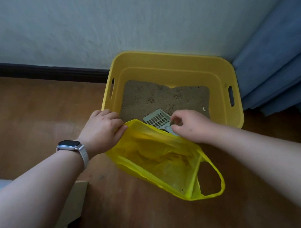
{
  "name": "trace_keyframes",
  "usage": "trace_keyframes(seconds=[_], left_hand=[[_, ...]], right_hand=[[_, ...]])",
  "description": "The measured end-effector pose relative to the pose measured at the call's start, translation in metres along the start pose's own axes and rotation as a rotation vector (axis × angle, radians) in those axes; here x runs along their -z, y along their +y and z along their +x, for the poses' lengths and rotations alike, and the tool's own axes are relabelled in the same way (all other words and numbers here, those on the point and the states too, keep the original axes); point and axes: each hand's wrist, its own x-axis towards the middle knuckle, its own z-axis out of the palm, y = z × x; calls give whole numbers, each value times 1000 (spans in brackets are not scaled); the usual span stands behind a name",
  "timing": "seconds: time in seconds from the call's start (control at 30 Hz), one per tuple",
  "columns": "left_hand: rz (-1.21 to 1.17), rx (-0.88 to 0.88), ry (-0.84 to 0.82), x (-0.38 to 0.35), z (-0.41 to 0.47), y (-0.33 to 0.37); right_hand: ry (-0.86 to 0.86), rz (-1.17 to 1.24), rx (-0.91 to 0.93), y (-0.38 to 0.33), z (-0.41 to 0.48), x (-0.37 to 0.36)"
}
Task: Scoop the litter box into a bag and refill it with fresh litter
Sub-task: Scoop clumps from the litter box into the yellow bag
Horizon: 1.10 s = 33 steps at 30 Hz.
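One bag, one scoop, one litter box — my two hands at the bag's mouth.

Nearest, the yellow bag (163, 161) lies open on the wood floor (32, 117), with bare floor left of it. My left hand (102, 132) pinches its rim, fingers pressed together; my right hand (191, 126) curls loosely by the pale scoop (157, 119), though I can't tell if it grips. Beyond, the yellow litter box (169, 70) holds sandy litter (155, 96) — against the wall (134, 21), with a blue curtain (276, 64) to its right.

One head-worn camera looks steeply down, close over the floor (22, 114) by the wall (115, 19).
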Motion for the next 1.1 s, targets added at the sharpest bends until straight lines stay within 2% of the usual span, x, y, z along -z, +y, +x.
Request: trace_keyframes(seconds=[0.33, 0.57, 0.73, 0.83, 1.1], left_hand=[[-86, 41, 139, -11, -8, 4], [-107, 103, 89, -5, -6, 11], [-141, 160, 5, -1, -5, 10], [-129, 151, -30, 0, -1, 7], [-160, 147, -57, 0, -3, 3]], right_hand=[[-210, -286, -223, -8, 30, -20], [-212, -417, -153, -10, 32, -29], [-86, -334, -153, -11, 32, -19], [-31, -381, -124, -12, 30, -2], [-59, -567, 3, 1, 28, 65]])
